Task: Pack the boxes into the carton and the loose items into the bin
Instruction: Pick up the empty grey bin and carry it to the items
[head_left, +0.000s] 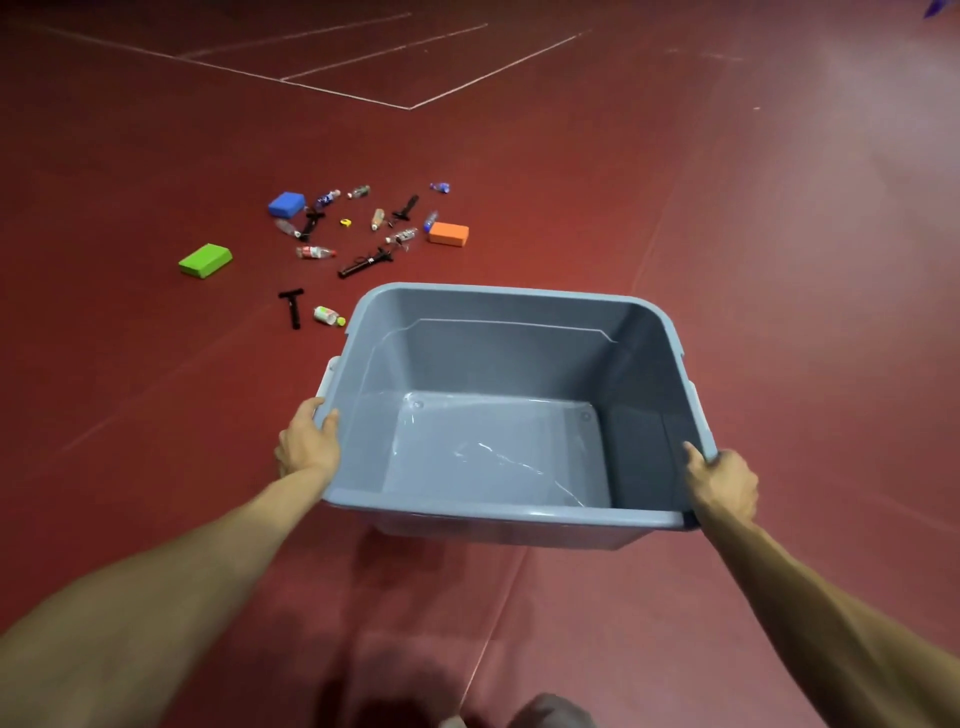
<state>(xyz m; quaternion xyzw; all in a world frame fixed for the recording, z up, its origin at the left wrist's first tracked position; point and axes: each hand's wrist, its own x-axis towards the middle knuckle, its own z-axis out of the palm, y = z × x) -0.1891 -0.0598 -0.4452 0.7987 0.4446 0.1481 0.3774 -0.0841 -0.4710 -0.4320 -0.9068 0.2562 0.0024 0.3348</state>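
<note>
I hold an empty grey-blue plastic bin (498, 312) in the air in front of me. My left hand (309, 440) grips its left rim and my right hand (723, 484) grips its right rim near the close corner. On the red floor beyond the bin lie a green box (205, 260), a blue box (286, 204) and an orange box (449, 233). Among them are scattered several plastic bottles, such as one with a red label (315, 252) and one with a green cap (328, 315), and several black T-shaped tools (292, 306). No carton is in view.
The floor is a dark red sports surface with white court lines (410, 107) far ahead. A small yellow item (346, 222) lies among the bottles. A shoe tip (550, 712) shows at the bottom edge.
</note>
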